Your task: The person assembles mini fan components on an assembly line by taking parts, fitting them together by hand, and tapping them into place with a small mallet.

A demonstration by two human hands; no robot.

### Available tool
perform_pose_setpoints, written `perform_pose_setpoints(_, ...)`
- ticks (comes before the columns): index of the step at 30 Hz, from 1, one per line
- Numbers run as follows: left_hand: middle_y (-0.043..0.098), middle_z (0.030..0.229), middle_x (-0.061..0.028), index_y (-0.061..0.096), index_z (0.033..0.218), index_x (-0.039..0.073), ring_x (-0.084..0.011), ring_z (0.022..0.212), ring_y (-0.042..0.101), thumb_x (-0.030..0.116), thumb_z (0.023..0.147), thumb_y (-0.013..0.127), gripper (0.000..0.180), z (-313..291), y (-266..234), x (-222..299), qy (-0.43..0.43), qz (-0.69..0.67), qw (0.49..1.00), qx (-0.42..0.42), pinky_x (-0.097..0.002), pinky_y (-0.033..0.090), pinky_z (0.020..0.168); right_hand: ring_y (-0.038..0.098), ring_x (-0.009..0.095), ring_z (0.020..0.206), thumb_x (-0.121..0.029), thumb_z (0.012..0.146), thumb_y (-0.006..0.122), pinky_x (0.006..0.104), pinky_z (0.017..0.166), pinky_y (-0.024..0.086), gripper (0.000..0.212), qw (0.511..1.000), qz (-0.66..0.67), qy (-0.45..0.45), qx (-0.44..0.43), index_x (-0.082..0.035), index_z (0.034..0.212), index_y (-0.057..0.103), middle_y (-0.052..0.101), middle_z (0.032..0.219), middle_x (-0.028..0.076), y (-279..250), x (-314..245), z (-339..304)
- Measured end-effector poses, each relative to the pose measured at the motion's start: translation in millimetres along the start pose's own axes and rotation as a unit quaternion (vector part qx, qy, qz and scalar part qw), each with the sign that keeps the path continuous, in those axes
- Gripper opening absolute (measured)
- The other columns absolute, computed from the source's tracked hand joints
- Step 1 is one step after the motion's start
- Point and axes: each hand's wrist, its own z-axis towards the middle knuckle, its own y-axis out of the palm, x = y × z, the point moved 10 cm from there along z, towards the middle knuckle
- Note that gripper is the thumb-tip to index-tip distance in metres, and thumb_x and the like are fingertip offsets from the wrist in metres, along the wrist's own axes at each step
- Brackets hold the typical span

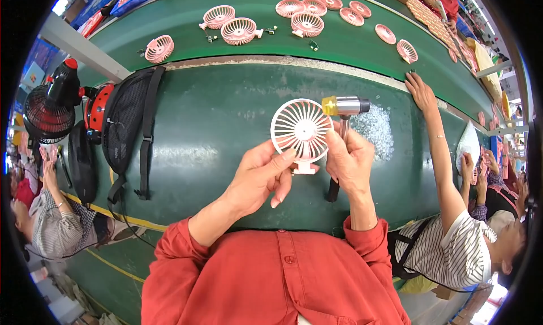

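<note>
A round pale-pink fan housing [306, 131] with radial slats is held up in front of my chest, its small tab pointing toward me. My left hand [263, 175] pinches its lower left rim, thumb on the front. On the opposite side, my right hand [350, 158] is closed on the rim, thumb against the slats. A hammer with a yellow-tipped metal head [348, 105] passes behind my right hand, its black handle end showing below; whether those fingers also grip it I cannot tell. Small clear pieces [374, 134] lie heaped on the green table to the right.
Beyond the table edge, a green conveyor belt [186, 33] carries several pink fan parts. At left are a black mesh backpack [127, 121] and a small black-and-red fan [54, 107]. A co-worker's arm [444, 149] reaches toward the belt at right; another person sits at left.
</note>
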Motion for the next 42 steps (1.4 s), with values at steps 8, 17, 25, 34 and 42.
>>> perform_pose_setpoints(8, 0.066, 0.100, -0.0132, 0.043, 0.124, 0.004, -0.0121, 0.050, 0.055, 0.018, 0.098, 0.059, 0.033, 6.0, -9.7, 15.2, 0.116, -0.078, 0.987, 0.079, -0.0259, 0.044, 0.037, 0.050, 0.002, 0.070, -0.014, 0.093, 0.069, 0.0209, 0.060, 0.044, 0.018, 0.997, -0.011, 0.075, -0.022, 0.002, 0.101, 0.067, 0.061, 0.076, -0.005, 37.4, 27.4, -34.7)
perform_pose_setpoints(17, 0.065, 0.091, -0.0167, 0.037, 0.111, -0.002, -0.0158, 0.050, 0.058, 0.021, 0.097, 0.062, 0.036, 2.6, -36.6, 11.4, 0.144, -0.011, 0.976, 0.164, -0.0269, 0.046, 0.036, 0.055, 0.004, 0.062, -0.014, 0.092, 0.069, 0.0224, 0.055, 0.044, 0.017, 0.991, -0.065, 0.103, -0.055, 0.003, 0.098, 0.070, 0.066, 0.071, 0.001, 39.6, 35.7, -21.3)
perform_pose_setpoints(25, 0.061, 0.089, -0.0159, 0.035, 0.112, 0.000, -0.0190, 0.053, 0.062, 0.025, 0.100, 0.055, 0.034, -6.8, -35.7, 15.2, 0.096, 0.011, 0.988, 0.124, -0.0304, 0.052, 0.039, 0.062, 0.007, 0.068, -0.009, 0.093, 0.067, 0.0228, 0.059, 0.049, 0.017, 0.983, 0.004, 0.148, -0.111, 0.006, 0.101, 0.068, 0.069, 0.076, 0.005, 46.3, 19.3, -36.9)
perform_pose_setpoints(34, 0.064, 0.109, -0.0247, 0.034, 0.136, 0.001, -0.0224, 0.058, 0.065, 0.012, 0.097, 0.055, 0.045, -11.3, -37.7, 13.3, 0.108, -0.066, 0.989, 0.077, -0.0313, 0.054, 0.041, 0.064, 0.010, 0.066, -0.005, 0.091, 0.065, 0.0279, 0.057, 0.050, 0.021, 0.983, -0.117, 0.071, -0.122, 0.004, 0.110, 0.066, 0.067, 0.073, 0.009, 59.4, 19.1, -51.5)
perform_pose_setpoints(42, 0.065, 0.117, -0.0242, 0.031, 0.136, 0.004, -0.0180, 0.057, 0.065, -0.006, 0.088, 0.061, 0.058, -8.1, -39.1, 10.7, 0.100, -0.018, 0.990, 0.100, -0.0249, 0.051, 0.040, 0.067, 0.034, 0.069, 0.003, 0.082, 0.062, 0.0397, 0.058, 0.053, 0.035, 0.923, -0.324, -0.179, -0.108, 0.007, 0.116, 0.058, 0.066, 0.083, 0.020, 75.4, -13.4, -60.8)
